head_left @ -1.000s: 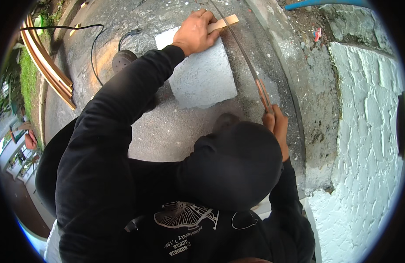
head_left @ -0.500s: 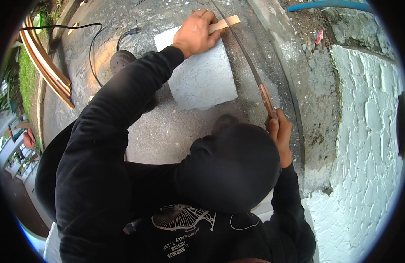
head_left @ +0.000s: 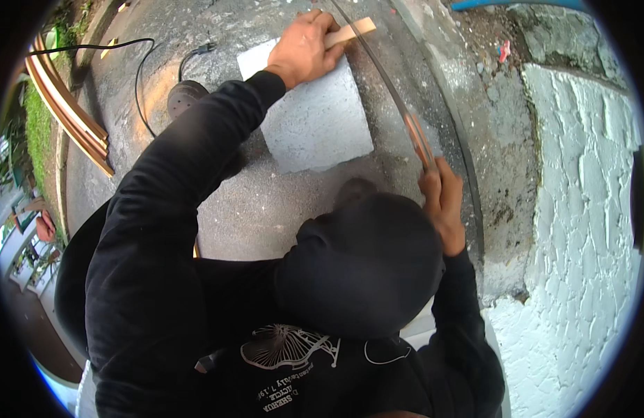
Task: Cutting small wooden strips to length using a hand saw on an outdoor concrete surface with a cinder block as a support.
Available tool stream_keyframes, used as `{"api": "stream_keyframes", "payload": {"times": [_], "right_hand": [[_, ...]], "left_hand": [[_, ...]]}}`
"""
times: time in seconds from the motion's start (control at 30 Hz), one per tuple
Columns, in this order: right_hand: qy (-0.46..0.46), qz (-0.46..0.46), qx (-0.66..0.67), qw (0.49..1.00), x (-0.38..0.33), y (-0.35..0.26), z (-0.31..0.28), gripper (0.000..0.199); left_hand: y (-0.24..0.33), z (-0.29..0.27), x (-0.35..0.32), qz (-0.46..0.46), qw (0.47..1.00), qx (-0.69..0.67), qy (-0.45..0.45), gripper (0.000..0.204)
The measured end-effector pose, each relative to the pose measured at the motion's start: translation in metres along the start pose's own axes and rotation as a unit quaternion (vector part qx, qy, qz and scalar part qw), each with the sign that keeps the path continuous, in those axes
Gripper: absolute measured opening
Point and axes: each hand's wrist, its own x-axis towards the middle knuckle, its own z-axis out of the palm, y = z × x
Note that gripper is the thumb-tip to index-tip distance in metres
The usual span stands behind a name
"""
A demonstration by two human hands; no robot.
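My left hand (head_left: 304,50) is closed around a short, flat wooden strip (head_left: 357,31), pressing it against the far edge of a pale concrete block (head_left: 318,122). The strip's right end sticks out past the block. A handsaw (head_left: 388,83) lies across that overhanging end, its long narrow blade running up to the top of the view. On the right, my right hand (head_left: 446,202) grips the saw's brown wooden handle, which looks slightly blurred. The cut itself is too small to make out.
Several long wooden strips (head_left: 68,104) lie at the left by the grass. A black cord with a plug (head_left: 206,49) is on the concrete ground beside my dark shoe (head_left: 187,96). A low curb and a rough white wall (head_left: 586,209) stand at the right; a blue pipe (head_left: 517,4) lies beyond.
The saw and my right hand have slid a little forward, away from me, across the strip. My left hand keeps its hold on the strip. The whole view has shifted slightly.
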Motion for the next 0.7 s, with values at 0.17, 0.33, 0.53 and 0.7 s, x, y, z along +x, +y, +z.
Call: {"api": "stream_keyframes", "payload": {"times": [0.17,0.33,0.53,0.7], "right_hand": [[0.024,-0.032,0.009,0.999,0.091,0.008,0.042,0.032],[0.022,-0.001,0.015,1.0,-0.011,0.009,0.01,0.026],[0.038,-0.035,-0.017,0.999,0.065,-0.001,0.027,0.035],[0.036,-0.031,0.004,0.999,0.061,0.008,0.043,0.031]], "left_hand": [[0.007,0.008,0.006,-0.002,0.999,-0.021,-0.026,0.031],[-0.001,-0.005,-0.001,-0.009,1.0,0.014,0.001,0.029],[0.004,0.004,0.003,0.015,1.0,-0.002,0.0,0.029],[0.006,0.003,-0.003,-0.014,1.0,-0.007,-0.013,0.028]]}}
